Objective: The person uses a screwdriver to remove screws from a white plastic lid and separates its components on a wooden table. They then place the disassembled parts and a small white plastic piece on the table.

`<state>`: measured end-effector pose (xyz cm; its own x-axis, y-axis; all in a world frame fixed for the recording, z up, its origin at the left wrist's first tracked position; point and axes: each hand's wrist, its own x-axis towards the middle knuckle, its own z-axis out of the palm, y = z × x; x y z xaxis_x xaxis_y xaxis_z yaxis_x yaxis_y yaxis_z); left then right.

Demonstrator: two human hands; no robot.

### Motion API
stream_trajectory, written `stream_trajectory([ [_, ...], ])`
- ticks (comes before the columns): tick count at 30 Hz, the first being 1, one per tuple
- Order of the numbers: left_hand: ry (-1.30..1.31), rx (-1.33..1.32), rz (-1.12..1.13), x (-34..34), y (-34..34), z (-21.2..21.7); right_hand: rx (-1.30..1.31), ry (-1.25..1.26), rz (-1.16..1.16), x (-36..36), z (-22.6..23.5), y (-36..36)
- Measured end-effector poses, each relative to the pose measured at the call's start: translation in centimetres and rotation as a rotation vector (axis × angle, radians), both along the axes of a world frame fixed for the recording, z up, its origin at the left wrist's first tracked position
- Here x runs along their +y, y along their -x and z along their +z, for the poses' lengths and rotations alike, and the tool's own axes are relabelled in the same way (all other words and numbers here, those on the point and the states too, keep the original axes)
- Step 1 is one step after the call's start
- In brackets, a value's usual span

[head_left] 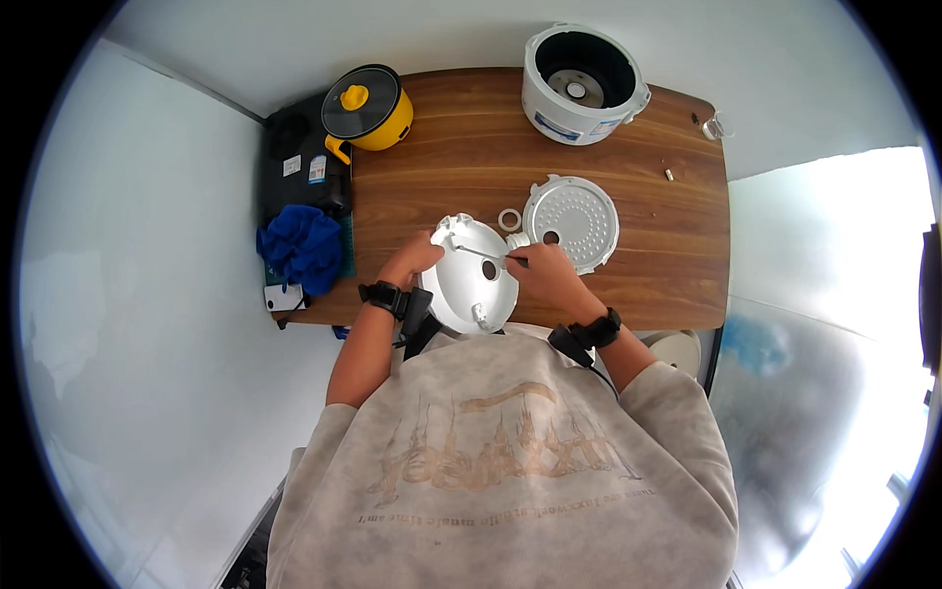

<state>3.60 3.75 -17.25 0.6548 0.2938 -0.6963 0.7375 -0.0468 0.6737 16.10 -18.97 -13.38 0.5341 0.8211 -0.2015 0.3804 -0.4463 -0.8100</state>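
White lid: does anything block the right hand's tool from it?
Nothing visible does: the right hand holds the thin tool across the inside of the white lid, and the left hand grips the left edge.

A brown wood-grain tabletop (pixel 461 157) with rounded corners carries the things. Near its back edge stands a white pot body (pixel 579 118) with a dark interior; toward the left is a yellow pot (pixel 391 130) with a dark lid. At the left end sit a black boxy object (pixel 297 187) and a bunched blue cloth (pixel 300 245), a green mat (pixel 347 240) showing beside the cloth. Right of centre lie a round dimpled plate (pixel 584 221) and a white ring (pixel 500 220), with a small pale cylinder (pixel 669 175) farther right.
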Motion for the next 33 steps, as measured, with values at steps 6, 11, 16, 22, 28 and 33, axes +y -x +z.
stream_trajectory([
  [6, -0.049, -0.057, -0.061, 0.5, 0.3, -1.9, -0.137, 0.121, 0.112, 2.4, 1.6, 0.1],
  [11, -0.061, -0.059, -0.062, 0.4, 0.0, -1.0, -0.190, 0.123, 0.218, 3.9, 2.4, -1.5],
  [16, -0.081, -0.078, -0.062, 0.5, 0.4, -1.4, -0.195, 0.167, 0.181, 4.4, 1.6, -2.1],
  [22, -0.077, -0.045, -0.066, 0.4, 0.6, -0.8, -0.302, 0.189, 0.206, 4.2, 1.2, -2.9],
  [28, 0.033, -0.085, -0.050, 0.5, 0.4, -1.3, -0.552, 0.027, 0.287, 3.6, 0.3, -3.3],
  [33, -0.002, -0.055, -0.072, 0.3, 0.0, -0.4, -0.870, -0.150, 0.505, 3.8, 3.1, -3.1],
])
